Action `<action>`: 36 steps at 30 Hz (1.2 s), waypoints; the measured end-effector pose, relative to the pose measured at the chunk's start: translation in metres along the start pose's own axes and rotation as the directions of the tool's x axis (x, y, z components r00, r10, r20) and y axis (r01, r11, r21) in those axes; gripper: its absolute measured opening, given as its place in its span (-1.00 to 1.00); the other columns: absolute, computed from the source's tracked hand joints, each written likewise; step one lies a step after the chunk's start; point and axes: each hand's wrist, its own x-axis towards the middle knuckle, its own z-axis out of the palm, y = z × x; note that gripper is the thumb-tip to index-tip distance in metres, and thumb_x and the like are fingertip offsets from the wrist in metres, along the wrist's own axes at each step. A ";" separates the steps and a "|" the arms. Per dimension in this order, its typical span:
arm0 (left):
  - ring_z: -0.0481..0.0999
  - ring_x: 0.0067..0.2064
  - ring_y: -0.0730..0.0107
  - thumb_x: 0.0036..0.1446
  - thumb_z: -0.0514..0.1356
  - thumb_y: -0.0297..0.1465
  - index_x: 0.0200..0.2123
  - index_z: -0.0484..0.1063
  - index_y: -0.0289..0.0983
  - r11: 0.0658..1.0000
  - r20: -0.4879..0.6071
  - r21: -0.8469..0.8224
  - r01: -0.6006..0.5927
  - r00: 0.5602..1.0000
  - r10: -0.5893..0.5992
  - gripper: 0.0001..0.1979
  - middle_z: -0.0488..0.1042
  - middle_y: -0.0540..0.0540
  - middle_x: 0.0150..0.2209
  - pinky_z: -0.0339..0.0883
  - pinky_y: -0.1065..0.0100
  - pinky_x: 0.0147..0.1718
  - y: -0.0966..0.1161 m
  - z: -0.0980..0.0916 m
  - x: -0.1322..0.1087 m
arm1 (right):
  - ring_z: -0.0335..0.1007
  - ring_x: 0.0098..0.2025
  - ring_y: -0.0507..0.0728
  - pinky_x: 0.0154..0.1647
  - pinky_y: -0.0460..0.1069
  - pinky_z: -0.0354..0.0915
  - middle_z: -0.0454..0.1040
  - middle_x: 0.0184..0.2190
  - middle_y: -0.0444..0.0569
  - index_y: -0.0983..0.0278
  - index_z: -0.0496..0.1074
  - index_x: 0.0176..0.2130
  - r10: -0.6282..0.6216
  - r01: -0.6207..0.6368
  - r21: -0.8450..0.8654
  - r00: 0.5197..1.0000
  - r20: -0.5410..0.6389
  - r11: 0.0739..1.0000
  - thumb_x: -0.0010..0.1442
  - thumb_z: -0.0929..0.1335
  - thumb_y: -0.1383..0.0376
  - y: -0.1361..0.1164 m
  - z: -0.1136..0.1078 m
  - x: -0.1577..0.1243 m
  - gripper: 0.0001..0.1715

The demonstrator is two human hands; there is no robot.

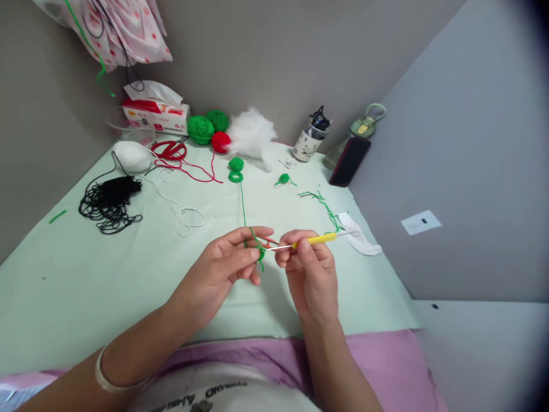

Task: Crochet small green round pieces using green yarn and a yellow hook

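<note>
My left hand (223, 260) pinches a small piece of green crochet (261, 253) between thumb and fingers. A strand of green yarn (243, 203) runs over its index finger from a small green yarn ball (235, 166) on the table. My right hand (315, 274) is closed round a crochet hook (319, 238) with a yellow handle, held nearly level. The hook's metal tip reaches the green piece at my left thumb. An orange-red item (269, 243) shows between the two hands, mostly hidden by fingers; its kind I cannot make out.
Behind are a tissue box (156, 117), green yarn balls (201, 130), a red ball (221, 142) and white stuffing (253, 134). Black yarn (112, 197) and white yarn (132, 156) lie left. A pen holder (309, 143), bottle (362, 127), phone (350, 161) and green scraps (328, 212) stand or lie right.
</note>
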 end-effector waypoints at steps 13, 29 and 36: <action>0.55 -0.18 0.35 0.12 0.49 -0.37 -0.06 0.69 -0.15 0.988 -0.119 0.114 -0.106 0.986 0.119 -0.71 0.60 -0.01 -0.28 0.37 0.31 -0.05 -0.001 0.000 -0.001 | 0.55 -0.37 0.04 -0.31 -0.02 0.50 0.68 -0.21 -0.05 0.15 0.63 -0.16 -0.142 0.145 -0.055 0.989 0.047 0.988 0.44 0.38 0.20 0.002 0.005 -0.008 -0.81; 0.54 -0.29 0.49 0.16 0.47 -0.35 -0.08 0.67 -0.11 0.933 -0.109 0.300 -0.197 0.965 0.239 -0.76 0.53 0.08 -0.34 0.43 0.44 -0.20 -0.002 -0.004 0.001 | 0.61 -0.21 0.12 -0.11 0.11 0.56 0.66 -0.20 -0.04 0.17 0.59 -0.05 -0.436 0.472 -0.340 0.881 0.182 0.813 0.46 0.30 0.41 0.000 0.004 -0.014 -0.72; 0.58 -0.27 0.44 0.09 0.43 -0.44 -0.13 0.66 -0.17 0.838 -0.149 0.499 -0.220 0.931 0.333 -0.76 0.56 0.06 -0.35 0.47 0.42 -0.19 0.003 0.003 -0.002 | 0.64 -0.07 0.18 -0.05 0.14 0.59 0.64 -0.26 0.00 0.21 0.54 -0.01 -0.515 0.625 -0.477 0.780 0.355 0.618 0.44 0.29 0.46 -0.004 0.001 -0.014 -0.72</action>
